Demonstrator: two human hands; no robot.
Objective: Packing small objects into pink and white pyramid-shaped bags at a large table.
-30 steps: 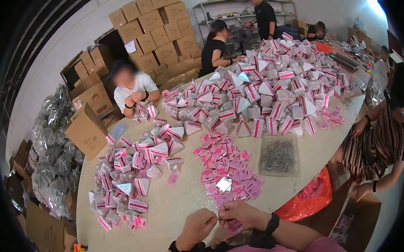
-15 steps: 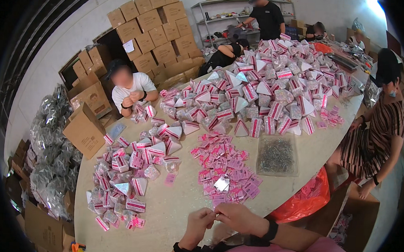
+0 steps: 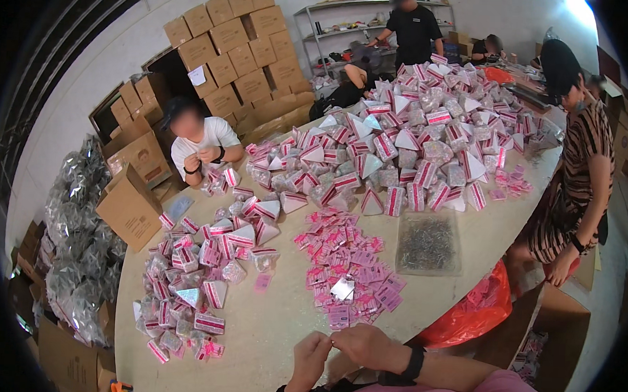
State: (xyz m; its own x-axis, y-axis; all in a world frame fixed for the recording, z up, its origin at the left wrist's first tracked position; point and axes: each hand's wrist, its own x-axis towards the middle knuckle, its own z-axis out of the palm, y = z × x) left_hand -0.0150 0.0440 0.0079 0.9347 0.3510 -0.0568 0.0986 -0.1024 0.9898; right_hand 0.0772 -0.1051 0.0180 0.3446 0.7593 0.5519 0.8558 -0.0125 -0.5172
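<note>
Close to the table's near edge, my left hand [image 3: 310, 357] and my right hand [image 3: 365, 347] meet at their fingertips. Both are closed in a pinch, and whatever lies between the fingers is too small to make out. Just beyond them spreads a heap of small pink printed cards [image 3: 356, 264], with a shiny silvery square [image 3: 343, 289] lying on it. To the right of the cards sits a shallow clear tray [image 3: 456, 272] full of small metal pins [image 3: 426, 244]. Several clear bags with pink-striped labels [image 3: 210, 323] are piled to the left of the cards.
A far larger mound of similar bags [image 3: 407, 140] covers the table's far side. One person in white [image 3: 208, 142] sits at the left; another in stripes [image 3: 588, 166] stands at the right. A red plastic bag [image 3: 473, 318] and an open carton [image 3: 564, 326] flank the right edge.
My hands stay together in the same pinch, shifting very little. The striped-clothed person at the right has moved closer to the table. The whole view has tilted slightly.
</note>
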